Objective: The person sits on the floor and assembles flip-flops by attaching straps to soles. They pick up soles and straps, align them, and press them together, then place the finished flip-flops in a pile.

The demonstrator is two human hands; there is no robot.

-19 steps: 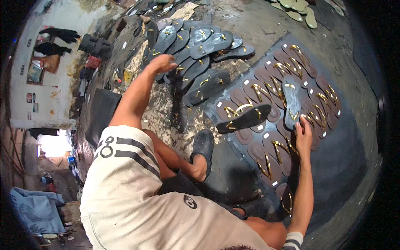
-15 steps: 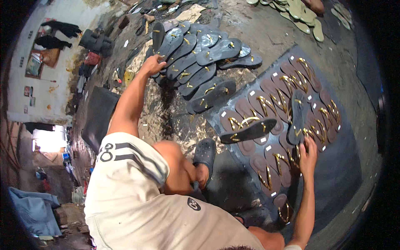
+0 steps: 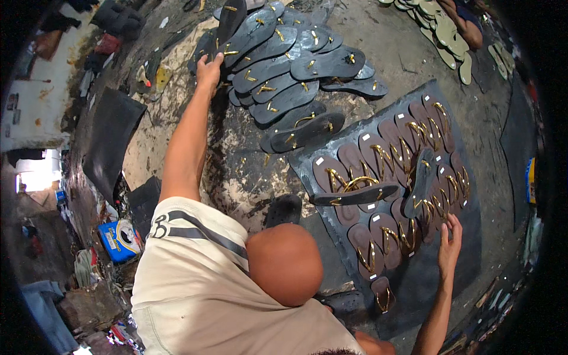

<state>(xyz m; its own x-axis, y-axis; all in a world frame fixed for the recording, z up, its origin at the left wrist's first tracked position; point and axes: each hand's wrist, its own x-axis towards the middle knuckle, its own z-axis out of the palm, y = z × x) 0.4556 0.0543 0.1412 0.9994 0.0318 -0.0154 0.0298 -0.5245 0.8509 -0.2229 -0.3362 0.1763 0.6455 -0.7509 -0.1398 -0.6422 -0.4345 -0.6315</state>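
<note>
My left hand (image 3: 208, 74) reaches to the near end of a tilted black flip-flop (image 3: 229, 23), its thumb and fingers apart; whether the fingertips touch it is hard to make out. Beside it lies a heap of black flip-flops (image 3: 269, 70) with gold strap parts. My right hand (image 3: 451, 248) is open, fingers stretched, just off the near edge of several brown flip-flops (image 3: 387, 239) with gold straps and small white labels. These lie in rows on a black sheet (image 3: 438, 284). Across the rows rest two black flip-flops, one sideways (image 3: 355, 195) and one lengthwise (image 3: 421, 177).
Pale green sandals (image 3: 447, 35) lie at the far right, near another person's arm (image 3: 470, 29). To my left are a dark sheet (image 3: 112, 142) and a blue and yellow pack (image 3: 118, 241). My bent knee (image 3: 284, 263) is close to the black sheet.
The view has shifted, and my knee shows larger in front. My right hand has drawn back from the lengthwise black flip-flop, its fingers spread. My left hand stays by the heap.
</note>
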